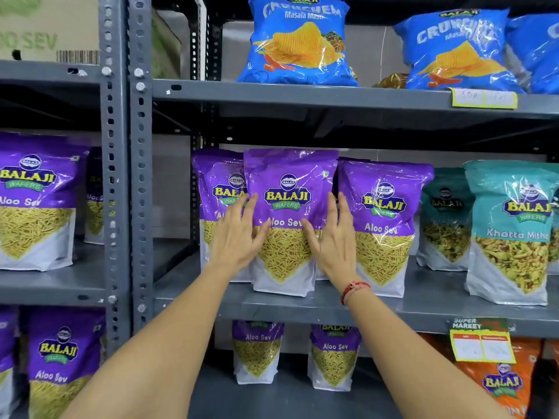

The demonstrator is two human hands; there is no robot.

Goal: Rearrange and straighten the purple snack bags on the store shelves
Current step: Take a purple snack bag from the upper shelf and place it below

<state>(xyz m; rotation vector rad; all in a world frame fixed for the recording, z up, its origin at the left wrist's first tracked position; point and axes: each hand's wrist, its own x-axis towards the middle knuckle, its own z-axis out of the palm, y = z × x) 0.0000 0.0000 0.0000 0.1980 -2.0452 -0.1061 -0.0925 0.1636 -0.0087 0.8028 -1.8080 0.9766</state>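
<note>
Three purple Aloo Sev bags stand upright on the middle grey shelf [423, 309]. The centre bag [287, 189] stands furthest forward, between a left bag [216, 182] and a right bag [390, 213]. My left hand [237, 237] rests against the centre bag's left edge with fingers spread, thumb on its front. My right hand [335, 240] lies against its right edge the same way. Both hands flank the bag; a firm grip is not evident. More purple bags stand on the lower shelf [257, 349] and in the left bay [33, 201].
Teal Khatta Mitha bags [511, 234] stand to the right on the same shelf. Blue Crunchem chip bags [299, 43] fill the shelf above. A perforated grey upright [125, 176] divides the bays. An orange bag [502, 382] and a price tag [481, 343] are at lower right.
</note>
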